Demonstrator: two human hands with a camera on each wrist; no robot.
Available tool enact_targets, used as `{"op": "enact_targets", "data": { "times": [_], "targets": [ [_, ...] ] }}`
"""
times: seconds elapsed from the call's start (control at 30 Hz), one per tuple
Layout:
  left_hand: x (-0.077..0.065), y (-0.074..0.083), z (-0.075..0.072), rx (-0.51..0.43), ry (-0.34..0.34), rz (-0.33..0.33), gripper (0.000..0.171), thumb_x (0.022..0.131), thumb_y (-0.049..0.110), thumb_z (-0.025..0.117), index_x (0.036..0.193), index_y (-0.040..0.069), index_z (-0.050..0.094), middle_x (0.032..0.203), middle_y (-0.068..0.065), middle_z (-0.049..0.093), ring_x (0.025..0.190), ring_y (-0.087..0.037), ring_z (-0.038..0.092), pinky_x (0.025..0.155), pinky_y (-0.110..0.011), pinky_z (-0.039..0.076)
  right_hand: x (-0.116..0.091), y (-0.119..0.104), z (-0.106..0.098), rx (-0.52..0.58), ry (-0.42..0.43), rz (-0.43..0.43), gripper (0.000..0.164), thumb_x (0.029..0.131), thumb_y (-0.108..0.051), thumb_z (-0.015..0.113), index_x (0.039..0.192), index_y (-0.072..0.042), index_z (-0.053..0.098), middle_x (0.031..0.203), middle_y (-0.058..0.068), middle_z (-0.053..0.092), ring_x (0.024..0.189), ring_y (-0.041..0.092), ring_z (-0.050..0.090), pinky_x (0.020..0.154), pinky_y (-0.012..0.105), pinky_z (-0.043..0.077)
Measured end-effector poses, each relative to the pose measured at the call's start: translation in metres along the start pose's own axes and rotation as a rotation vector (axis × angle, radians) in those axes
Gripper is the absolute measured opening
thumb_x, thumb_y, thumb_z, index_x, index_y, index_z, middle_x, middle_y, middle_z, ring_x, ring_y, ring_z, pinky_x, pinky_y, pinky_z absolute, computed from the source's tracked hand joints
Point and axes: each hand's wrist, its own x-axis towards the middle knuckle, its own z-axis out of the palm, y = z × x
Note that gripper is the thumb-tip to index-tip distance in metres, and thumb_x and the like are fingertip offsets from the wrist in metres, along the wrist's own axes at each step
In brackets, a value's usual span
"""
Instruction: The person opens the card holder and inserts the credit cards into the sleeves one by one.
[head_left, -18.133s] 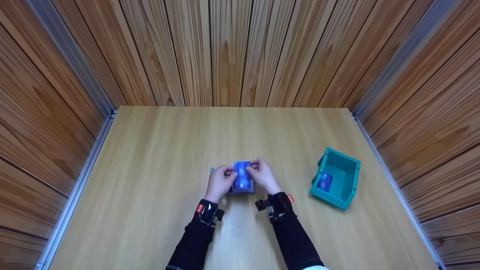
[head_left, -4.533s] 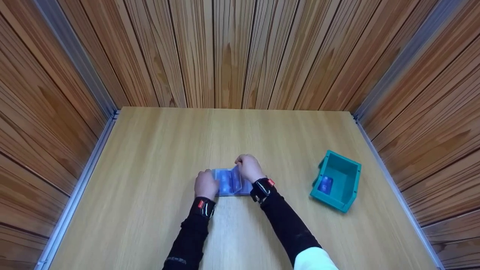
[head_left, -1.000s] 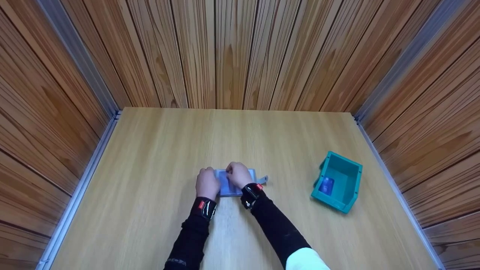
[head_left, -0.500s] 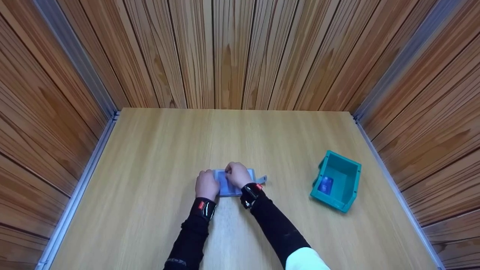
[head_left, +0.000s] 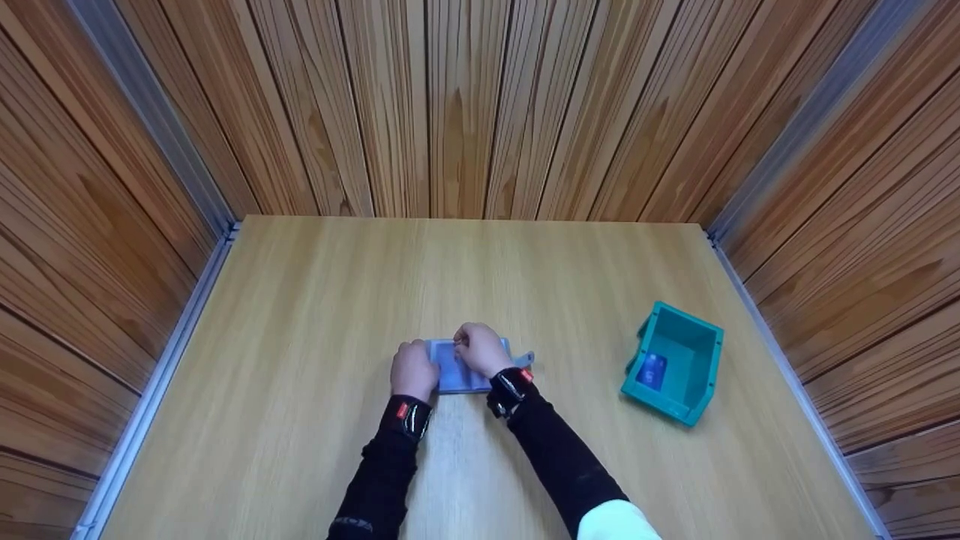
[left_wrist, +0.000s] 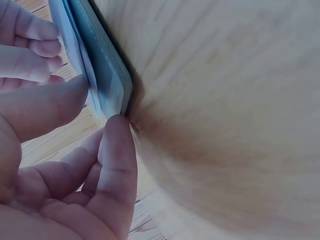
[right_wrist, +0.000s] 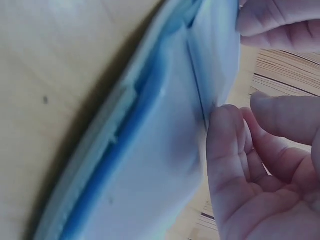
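A blue card holder [head_left: 454,379] with clear sleeve pages lies spread on the table, its snap strap [head_left: 527,359] sticking out on the right. My left hand [head_left: 413,369] grips its left edge; in the left wrist view the thumb rests on the pages and a fingertip sits at the cover's corner [left_wrist: 117,92]. Over the pages is my right hand [head_left: 482,350]. The right wrist view has one fingertip touching the edge of a pale sleeve [right_wrist: 150,145] near a slit, the thumb standing apart from it. Nothing shows between that thumb and finger.
A teal plastic bin [head_left: 690,321] stands on the right side of the wooden table [head_left: 337,277], with a blue card-like piece [head_left: 652,372] inside. Wood-plank walls [head_left: 465,105] with metal corner rails enclose the back and both sides.
Earlier both hands held up a blue card over the holder; later the right hand raised a page. Now the pages lie flat and the strap shows. Lately the right hand shifted slightly right.
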Motion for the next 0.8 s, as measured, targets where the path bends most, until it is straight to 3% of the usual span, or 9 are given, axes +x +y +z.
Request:
{"op": "enact_targets", "data": {
  "times": [0.37,0.67,0.8],
  "targets": [
    [-0.002,0.0,-0.001,0.014,-0.005,-0.002,0.02,0.072,0.0,0.07,0.089,-0.009,0.065,0.083,-0.022,0.061,0.081,-0.042,0.063,0.072,-0.051,0.049,-0.015,0.015,-0.032,0.026,0.107,-0.03,0.007,0.087,0.0,0.067,0.093,0.002,0.068,0.087,0.011,0.064,0.084,0.027,0.061,0.079,0.04,0.05],
    [-0.002,0.001,-0.002,-0.002,-0.036,-0.028,0.024,0.074,0.001,0.07,0.095,-0.01,0.065,0.088,-0.023,0.061,0.085,-0.043,0.062,0.075,-0.051,0.049,-0.029,0.033,-0.07,0.103,0.163,0.07,0.012,0.089,-0.002,0.065,0.099,0.004,0.067,0.087,0.011,0.065,0.083,0.027,0.062,0.078,0.042,0.05],
    [-0.001,0.002,-0.002,-0.006,-0.053,-0.047,0.026,0.075,0.001,0.07,0.098,-0.011,0.065,0.09,-0.023,0.061,0.087,-0.041,0.062,0.076,-0.05,0.049,-0.035,0.043,-0.085,0.119,0.166,0.17,0.014,0.092,-0.005,0.065,0.103,0.002,0.067,0.09,0.01,0.064,0.085,0.025,0.061,0.077,0.04,0.051]
  ]
}}
